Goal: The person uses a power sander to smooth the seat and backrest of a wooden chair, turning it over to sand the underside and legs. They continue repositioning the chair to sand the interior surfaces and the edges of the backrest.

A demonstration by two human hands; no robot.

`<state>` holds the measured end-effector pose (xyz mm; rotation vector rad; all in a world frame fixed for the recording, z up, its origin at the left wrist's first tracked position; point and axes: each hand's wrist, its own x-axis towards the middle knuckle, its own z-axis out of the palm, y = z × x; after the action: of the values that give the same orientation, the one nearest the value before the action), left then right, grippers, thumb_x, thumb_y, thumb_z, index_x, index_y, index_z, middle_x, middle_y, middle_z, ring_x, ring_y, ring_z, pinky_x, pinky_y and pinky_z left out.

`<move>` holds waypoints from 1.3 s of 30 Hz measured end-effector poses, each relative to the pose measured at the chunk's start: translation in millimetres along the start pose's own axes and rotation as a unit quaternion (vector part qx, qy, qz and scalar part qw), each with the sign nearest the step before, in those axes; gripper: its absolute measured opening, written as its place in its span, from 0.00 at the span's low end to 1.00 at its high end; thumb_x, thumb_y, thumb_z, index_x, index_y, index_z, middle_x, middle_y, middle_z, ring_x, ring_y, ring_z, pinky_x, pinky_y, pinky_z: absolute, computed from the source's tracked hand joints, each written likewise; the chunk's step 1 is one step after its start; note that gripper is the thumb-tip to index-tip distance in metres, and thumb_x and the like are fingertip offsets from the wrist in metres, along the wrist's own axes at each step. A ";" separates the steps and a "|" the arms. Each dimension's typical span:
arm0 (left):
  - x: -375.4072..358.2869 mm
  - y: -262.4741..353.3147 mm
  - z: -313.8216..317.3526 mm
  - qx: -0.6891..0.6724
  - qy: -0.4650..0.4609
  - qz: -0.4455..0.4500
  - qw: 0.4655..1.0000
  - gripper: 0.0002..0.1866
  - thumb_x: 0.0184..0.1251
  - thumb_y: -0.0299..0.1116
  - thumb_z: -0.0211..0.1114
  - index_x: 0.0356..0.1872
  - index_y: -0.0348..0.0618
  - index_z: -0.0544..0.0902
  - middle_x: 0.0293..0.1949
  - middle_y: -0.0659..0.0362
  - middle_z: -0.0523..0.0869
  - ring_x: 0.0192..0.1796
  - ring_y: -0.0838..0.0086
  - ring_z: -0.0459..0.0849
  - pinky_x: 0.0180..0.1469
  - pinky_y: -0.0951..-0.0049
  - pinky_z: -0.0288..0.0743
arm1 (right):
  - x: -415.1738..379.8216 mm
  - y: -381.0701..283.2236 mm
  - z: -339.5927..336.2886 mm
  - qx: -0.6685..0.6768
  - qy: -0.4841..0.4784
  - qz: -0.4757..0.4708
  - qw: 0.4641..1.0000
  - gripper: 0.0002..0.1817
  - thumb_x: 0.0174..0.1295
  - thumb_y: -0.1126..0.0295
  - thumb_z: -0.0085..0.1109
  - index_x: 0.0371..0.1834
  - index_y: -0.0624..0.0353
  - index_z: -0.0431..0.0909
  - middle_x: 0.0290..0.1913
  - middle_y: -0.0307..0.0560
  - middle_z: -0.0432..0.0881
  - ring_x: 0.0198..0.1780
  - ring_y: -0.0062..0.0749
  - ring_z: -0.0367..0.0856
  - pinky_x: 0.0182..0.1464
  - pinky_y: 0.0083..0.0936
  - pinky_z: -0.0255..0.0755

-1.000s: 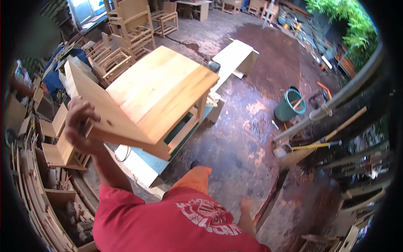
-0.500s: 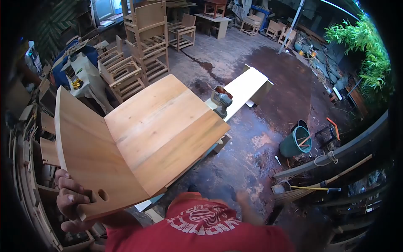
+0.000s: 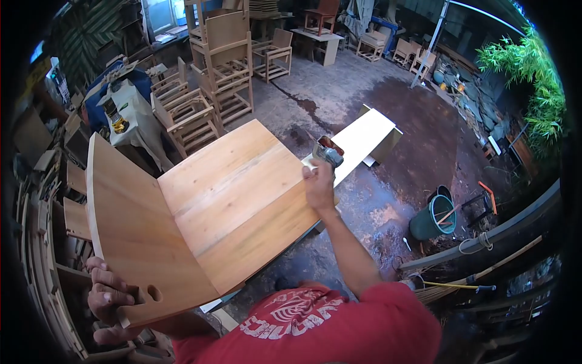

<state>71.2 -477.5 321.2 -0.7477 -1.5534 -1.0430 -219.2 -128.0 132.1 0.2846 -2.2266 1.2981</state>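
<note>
My left hand (image 3: 108,298) is closed around the lower left edge of an upright curved wooden panel (image 3: 130,209), beside an oval hole in it. This panel meets a broad flat panel (image 3: 224,197) of pale and darker wooden strips, forming an L shape. At the far right corner of the flat panel, my right hand (image 3: 317,185) has its fingers closed round the near end of a grey tool with reddish parts (image 3: 328,151). The tool is over a long white board (image 3: 367,128); its exact kind does not show.
Wooden chair frames (image 3: 227,67) are stacked behind the panels. A cloth-covered table (image 3: 136,109) at left carries a yellow-and-black tool (image 3: 119,124). To the right stand a green bucket (image 3: 431,219) and a slanting metal pole (image 3: 430,42). Wooden pieces (image 3: 76,212) line the left side.
My right hand has come up from near my body to the grey tool and closed on its near end. My left hand keeps its hold on the panel. The view has shifted slightly.
</note>
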 end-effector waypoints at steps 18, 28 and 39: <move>-2.8 -8.5 -7.3 -0.030 -0.032 0.029 0.999 0.39 0.81 0.66 0.35 0.56 0.42 0.83 0.24 0.70 0.79 0.39 0.75 0.77 0.65 0.56 0.58 | 7.2 -9.5 -6.1 -0.042 -0.080 -0.015 0.996 0.23 0.76 0.53 0.57 0.59 0.63 0.79 0.60 0.63 0.76 0.66 0.61 0.72 0.70 0.51 0.64; -4.3 -11.8 -5.4 0.002 0.008 0.043 0.999 0.38 0.79 0.63 0.29 0.53 0.46 0.82 0.18 0.71 0.74 0.32 0.75 0.73 0.60 0.55 0.59 | 9.1 -10.4 -4.7 -0.058 -0.072 -0.024 0.995 0.20 0.75 0.55 0.58 0.54 0.62 0.81 0.54 0.59 0.81 0.60 0.59 0.75 0.65 0.50 0.68; -3.7 -11.6 -7.6 -0.010 -0.020 0.044 0.999 0.38 0.82 0.65 0.30 0.53 0.44 0.82 0.21 0.71 0.72 0.36 0.76 0.73 0.62 0.55 0.58 | 8.8 -5.7 -3.9 -0.054 -0.084 -0.029 0.995 0.19 0.75 0.55 0.58 0.52 0.61 0.83 0.52 0.58 0.82 0.56 0.57 0.76 0.61 0.49 0.69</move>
<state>65.0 -489.1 315.1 -0.8471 -1.5336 -0.9850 -222.7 -126.8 142.7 0.4277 -2.4006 1.1550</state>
